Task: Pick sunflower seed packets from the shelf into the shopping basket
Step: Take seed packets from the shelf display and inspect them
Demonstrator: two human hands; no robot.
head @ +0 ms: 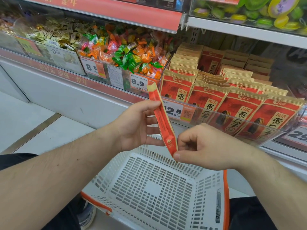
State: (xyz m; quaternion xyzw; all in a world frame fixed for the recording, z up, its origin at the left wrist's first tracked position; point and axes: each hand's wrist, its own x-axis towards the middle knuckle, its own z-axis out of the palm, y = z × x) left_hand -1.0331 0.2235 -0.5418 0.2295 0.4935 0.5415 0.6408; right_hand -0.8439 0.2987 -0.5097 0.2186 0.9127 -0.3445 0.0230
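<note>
I hold one red and tan sunflower seed packet (162, 120) edge-on above the white shopping basket (154, 190). My left hand (136, 125) grips the packet's upper half, thumb on top and fingers behind. My right hand (206, 146) pinches its lower end between thumb and curled fingers. Rows of the same seed packets (221, 90) stand upright on the shelf just beyond, behind a clear plastic front (249, 120). The basket holds nothing that I can see.
Clear bins of wrapped candies (126, 55) and gold-wrapped sweets (54, 35) fill the shelf to the left. Price tags (138, 83) hang along the shelf edge. Another shelf of colourful items (249, 12) is above. My knees flank the basket on the white floor.
</note>
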